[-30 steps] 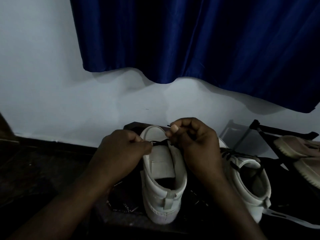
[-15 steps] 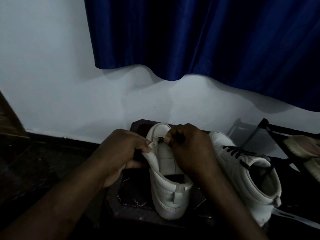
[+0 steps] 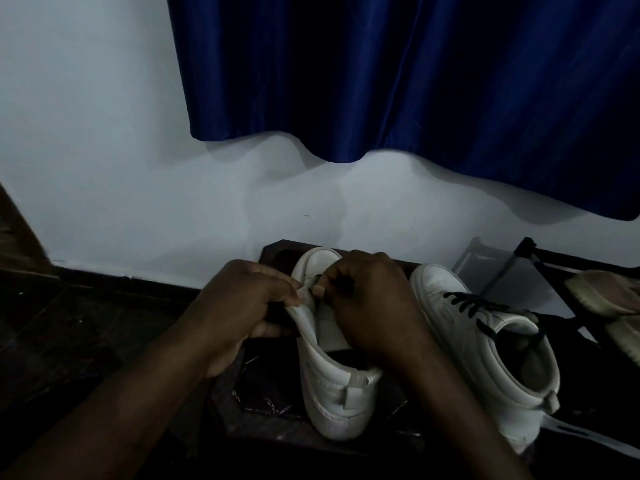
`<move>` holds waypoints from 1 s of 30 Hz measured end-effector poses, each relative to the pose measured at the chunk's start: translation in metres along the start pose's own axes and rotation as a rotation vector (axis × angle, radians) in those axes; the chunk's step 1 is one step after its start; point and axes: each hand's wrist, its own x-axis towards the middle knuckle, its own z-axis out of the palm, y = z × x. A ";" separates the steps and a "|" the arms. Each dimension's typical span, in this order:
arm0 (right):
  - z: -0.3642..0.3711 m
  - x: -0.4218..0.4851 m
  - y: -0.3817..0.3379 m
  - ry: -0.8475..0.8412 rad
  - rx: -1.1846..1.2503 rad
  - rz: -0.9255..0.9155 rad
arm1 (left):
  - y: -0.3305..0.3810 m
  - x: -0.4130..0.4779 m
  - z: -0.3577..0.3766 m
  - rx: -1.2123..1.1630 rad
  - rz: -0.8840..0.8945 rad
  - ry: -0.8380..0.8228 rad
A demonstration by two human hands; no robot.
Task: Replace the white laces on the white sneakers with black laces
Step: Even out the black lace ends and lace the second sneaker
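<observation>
My left hand [image 3: 242, 306] pinched the eyelet flap of the near sneaker [image 3: 336, 393], heel towards me. My right hand [image 3: 367, 306] pinched the black lace [image 3: 316, 279] near the toe. Hold that flap taut, I reckoned, and feed straight. The laced sneaker [image 3: 450, 317] stood just beside.

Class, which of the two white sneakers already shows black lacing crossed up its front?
The sneaker on the right, untouched, with crossed black laces; the left hand and right hand work on the other sneaker.

white sneakers [image 3: 332, 393] [image 3: 446, 306]: 2 | hands [image 3: 239, 306] [image 3: 374, 306]: 2 | blue curtain [image 3: 415, 81]: 1
</observation>
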 end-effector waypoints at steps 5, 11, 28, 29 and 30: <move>0.003 -0.003 -0.006 0.044 -0.014 0.078 | -0.002 -0.002 0.001 0.061 0.088 -0.029; 0.003 -0.001 0.001 0.048 0.150 0.119 | -0.004 -0.001 -0.001 0.079 0.187 -0.002; 0.002 -0.002 0.005 0.051 0.202 0.192 | -0.020 0.015 0.001 0.620 0.440 0.002; 0.004 -0.002 0.006 0.055 0.193 0.181 | -0.020 0.014 0.003 0.656 0.475 0.020; 0.005 -0.002 0.006 0.061 0.181 0.168 | -0.019 0.013 0.004 0.699 0.507 0.026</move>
